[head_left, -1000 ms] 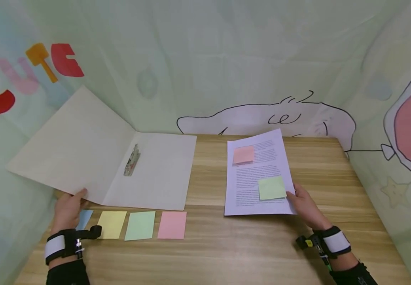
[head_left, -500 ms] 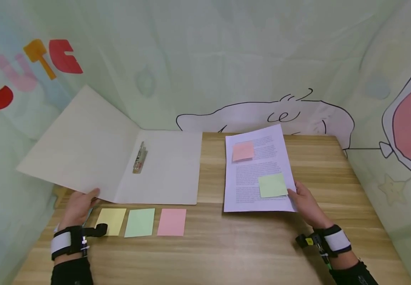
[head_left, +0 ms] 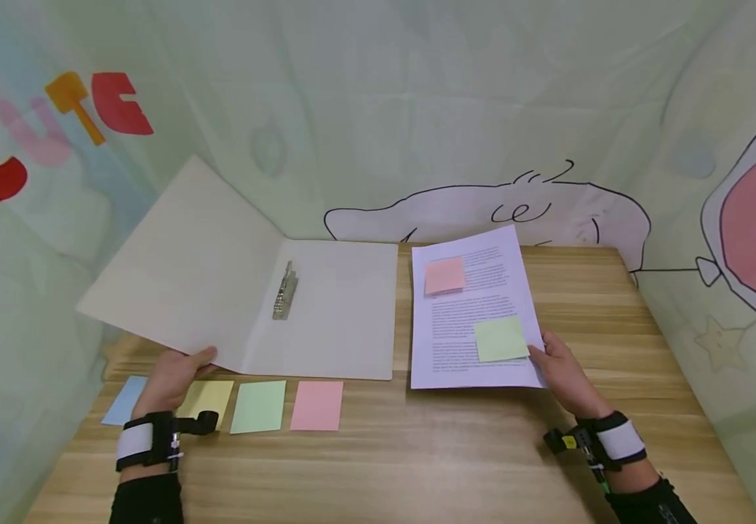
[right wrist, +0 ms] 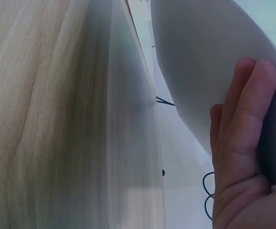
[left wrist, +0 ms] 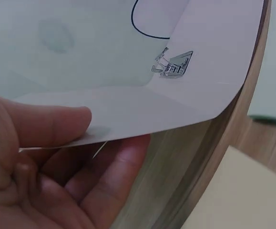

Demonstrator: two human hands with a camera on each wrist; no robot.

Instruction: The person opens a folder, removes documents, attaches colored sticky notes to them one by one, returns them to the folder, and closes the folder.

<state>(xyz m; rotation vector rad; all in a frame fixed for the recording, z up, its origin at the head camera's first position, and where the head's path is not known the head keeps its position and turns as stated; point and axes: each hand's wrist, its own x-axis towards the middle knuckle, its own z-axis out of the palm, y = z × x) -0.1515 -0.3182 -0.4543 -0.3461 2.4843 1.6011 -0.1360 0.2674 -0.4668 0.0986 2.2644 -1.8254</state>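
An open white folder (head_left: 345, 327) lies on the table, its left cover raised at a slant. My left hand (head_left: 171, 378) pinches that cover's lower edge, thumb on the inner face and fingers beneath, as the left wrist view shows. A metal clip (head_left: 285, 292) is fixed inside near the fold. On the right, my right hand (head_left: 564, 371) grips printed sheets (head_left: 456, 342) by their right edge, holding them tilted above the table. In the right wrist view the fingers (right wrist: 252, 105) lie against the underside. A pink sticky note (head_left: 445, 276) and a green sticky note (head_left: 501, 338) are on the top sheet.
Along the folder's front edge lie blue (head_left: 125, 400), yellow (head_left: 210, 400), green (head_left: 258, 407) and pink sticky notes (head_left: 316, 405). A printed cloth backdrop (head_left: 378, 109) stands behind the wooden table (head_left: 430, 466) and at its sides.
My left hand has moved the folder to the right, nearer the printed sheets. The blue note shows fully again left of the hand. The right hand and its sheets have hardly moved.
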